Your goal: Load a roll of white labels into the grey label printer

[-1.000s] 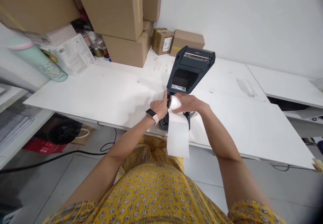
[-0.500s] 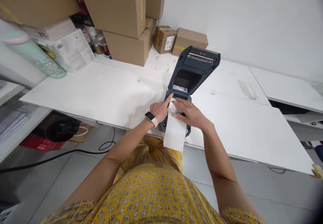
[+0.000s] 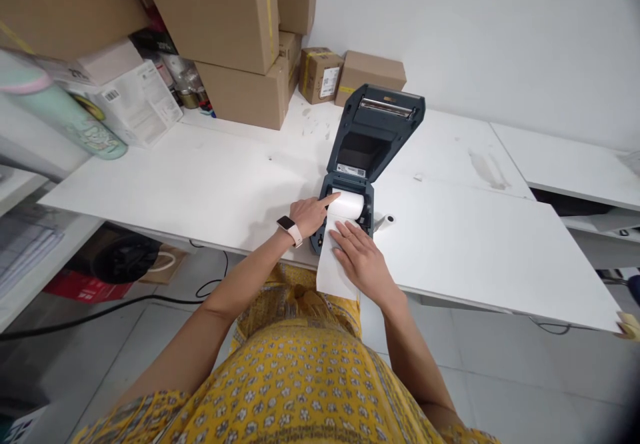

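A dark grey label printer [image 3: 367, 137] stands on the white table [image 3: 200, 177] with its lid tipped back. A white paper roll [image 3: 346, 204] sits in its bay, and a loose paper strip [image 3: 330, 267] hangs over the front past the table edge. My left hand [image 3: 311, 214], with a watch on the wrist, points its forefinger at the roll's left end, other fingers curled. My right hand [image 3: 361, 257] lies flat, fingers stretched, on the paper strip in front of the roll.
Stacked cardboard boxes [image 3: 235, 24] fill the back left, with two small boxes [image 3: 350, 74] behind the printer. A white carton [image 3: 137, 101] and a green bottle [image 3: 65, 114] lie at the left. A second white table [image 3: 565, 164] adjoins on the right. Cables run on the floor below.
The roll went from my hands down into the printer bay. My right hand slid from the roll toward me onto the strip; my left forefinger now touches the roll's end.
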A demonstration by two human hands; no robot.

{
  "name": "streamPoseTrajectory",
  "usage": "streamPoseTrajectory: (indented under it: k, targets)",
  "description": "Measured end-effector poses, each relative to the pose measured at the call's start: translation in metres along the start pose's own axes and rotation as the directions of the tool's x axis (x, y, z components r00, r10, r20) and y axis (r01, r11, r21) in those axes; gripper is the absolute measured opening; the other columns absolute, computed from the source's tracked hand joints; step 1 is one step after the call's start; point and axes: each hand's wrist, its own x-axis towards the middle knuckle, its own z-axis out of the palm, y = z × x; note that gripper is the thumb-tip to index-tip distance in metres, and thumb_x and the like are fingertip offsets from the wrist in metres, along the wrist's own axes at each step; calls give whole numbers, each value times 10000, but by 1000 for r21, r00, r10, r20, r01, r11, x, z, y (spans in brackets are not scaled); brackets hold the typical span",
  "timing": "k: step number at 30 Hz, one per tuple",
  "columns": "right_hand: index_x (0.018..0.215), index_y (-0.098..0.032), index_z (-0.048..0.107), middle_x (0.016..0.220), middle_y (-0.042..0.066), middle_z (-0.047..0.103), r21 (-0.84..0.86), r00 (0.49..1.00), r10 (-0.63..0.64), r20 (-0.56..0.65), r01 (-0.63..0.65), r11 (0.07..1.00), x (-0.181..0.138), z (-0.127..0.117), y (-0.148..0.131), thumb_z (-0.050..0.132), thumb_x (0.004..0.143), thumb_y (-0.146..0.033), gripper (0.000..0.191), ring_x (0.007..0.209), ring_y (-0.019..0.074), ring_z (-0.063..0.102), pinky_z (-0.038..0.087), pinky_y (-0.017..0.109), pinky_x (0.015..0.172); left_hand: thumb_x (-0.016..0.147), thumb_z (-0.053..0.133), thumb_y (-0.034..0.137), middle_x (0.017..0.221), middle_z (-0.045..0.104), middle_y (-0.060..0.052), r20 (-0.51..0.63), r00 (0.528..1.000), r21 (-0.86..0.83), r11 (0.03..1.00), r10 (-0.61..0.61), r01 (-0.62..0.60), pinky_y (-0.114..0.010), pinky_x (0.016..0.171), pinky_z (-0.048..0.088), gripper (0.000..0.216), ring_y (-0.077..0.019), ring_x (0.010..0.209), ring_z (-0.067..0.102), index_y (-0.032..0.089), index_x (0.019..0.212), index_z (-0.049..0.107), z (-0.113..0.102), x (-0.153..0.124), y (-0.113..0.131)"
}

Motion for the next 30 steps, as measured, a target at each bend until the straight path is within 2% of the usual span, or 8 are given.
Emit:
streamPoseTrajectory:
  k: [7, 10, 14, 19, 21, 22, 25, 30]
  targets:
    - [1422, -166, 565, 1523, 124, 530, -7, 998, -10, -57, 10, 1000, -5, 10, -12, 439, 1036, -268, 418, 1449, 306, 466, 478, 519, 1151, 984, 341, 227, 1043, 721, -62, -27, 1000, -12, 1000, -13, 12, -375, 774, 482, 586, -258, 910, 677, 406, 1541, 379, -2, -4, 5]
    - [1425, -174, 558, 1526, 119, 528, 14, 998, -11, -64, 12, 1000, -5, 13, -11, 456, 1031, -264, 417, 1456, 301, 457, 474, 517, 1157, 975, 381, 203, 1153, 687, -116, -169, 986, 13, 1000, -10, 12, -417, 837, 499, 546, -294, 1081, 627, 335, 1495, 482, -2, -13, 14]
    - [1315, -134, 641, 1417, 163, 628, 97, 998, -16, -59, 22, 995, -8, 2, -12, 500, 1009, -257, 359, 1400, 334, 522, 469, 564, 1147, 1019, 357, 260, 1426, 590, -130, -332, 903, -5, 957, 271, -289, -453, 1118, 408, 459, -267, 1341, 506, 195, 1424, 564, 9, -31, 25]
    - [1023, -248, 752, 1049, 39, 794, 488, 1000, 7, 30, -21, 872, -7, -53, 14, 560, 994, -321, 207, 987, 223, 750, 628, 412, 899, 1054, 301, 421, 1559, 481, -128, -146, 852, -5, 861, 503, -509, -520, 1257, 234, 549, -272, 1487, 386, 115, 1476, 472, 28, -50, 26]
    - [996, -259, 749, 1030, 28, 790, 516, 956, 212, -204, -80, 853, 11, -78, 39, 575, 985, -397, 222, 948, 214, 749, 621, 402, 876, 1029, 378, 483, 1603, 392, -177, -109, 862, 66, 869, 495, -491, -543, 1264, 214, 639, -318, 1523, 310, 57, 1503, 415, 33, -58, 30]
    - [1038, -262, 737, 1090, 37, 774, 492, 874, 304, -378, -89, 866, 27, -88, 54, 562, 986, -442, 257, 1021, 223, 730, 600, 423, 925, 1017, 417, 485, 1607, 367, -203, -98, 870, 105, 874, 484, -474, -539, 1264, 223, 671, -334, 1527, 293, 26, 1505, 399, 35, -62, 34]
    - [1355, -282, 563, 1434, 63, 596, 466, 715, 338, -612, -18, 885, 91, -108, 103, 461, 988, -604, 498, 1358, 241, 546, 487, 487, 1102, 1015, 459, 347, 1595, 356, -246, -97, 879, 216, 872, 466, -439, -494, 1256, 285, 619, -336, 1522, 297, -29, 1500, 377, 44, -81, 48]
    - [1361, -328, 514, 1451, 27, 573, 612, 833, 366, -416, -42, 790, 175, -111, 139, 184, 968, -749, 664, 1374, 196, 487, 419, 448, 1162, 1005, 439, 232, 1576, 403, -228, -200, 819, 318, 827, 537, -464, -478, 1232, 365, 544, -337, 1491, 358, -27, 1482, 403, 57, -115, 52]
